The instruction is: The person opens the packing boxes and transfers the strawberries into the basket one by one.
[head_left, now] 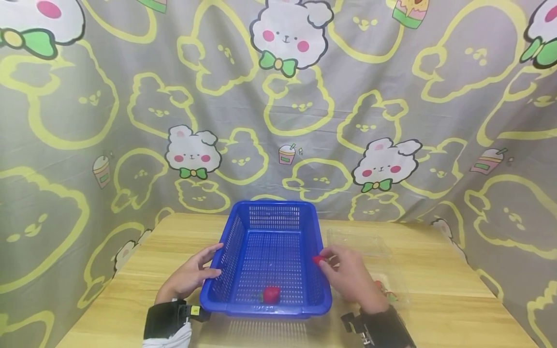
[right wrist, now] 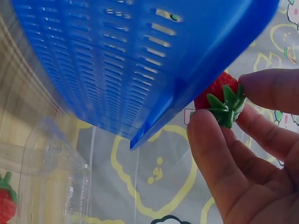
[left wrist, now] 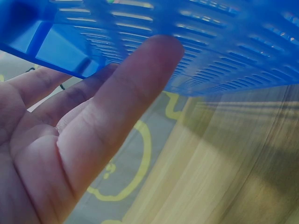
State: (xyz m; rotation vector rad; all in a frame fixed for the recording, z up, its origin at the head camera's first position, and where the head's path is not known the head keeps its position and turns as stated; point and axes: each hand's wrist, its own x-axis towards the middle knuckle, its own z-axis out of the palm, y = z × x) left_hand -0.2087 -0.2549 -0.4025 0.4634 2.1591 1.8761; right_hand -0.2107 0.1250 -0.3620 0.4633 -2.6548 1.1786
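A blue plastic basket [head_left: 270, 256] with slotted walls is in the middle of the head view. One red strawberry [head_left: 271, 294] with a green top lies inside, near its front wall. My left hand [head_left: 191, 273] rests against the basket's left side; in the left wrist view the straight thumb [left wrist: 140, 70] touches the slotted outer wall. At the right rim, my right hand [head_left: 348, 273] pinches another strawberry [right wrist: 222, 95] between thumb and fingers. Its green leaves face the palm, and the basket's edge partly covers it in the right wrist view.
Right of the basket is a clear plastic box [head_left: 359, 241] on the wooden table [head_left: 444, 280]. More strawberries [head_left: 385, 290] lie there, partly hidden by my right forearm. A grey curtain [head_left: 243, 111] with cartoon prints hangs behind the table.
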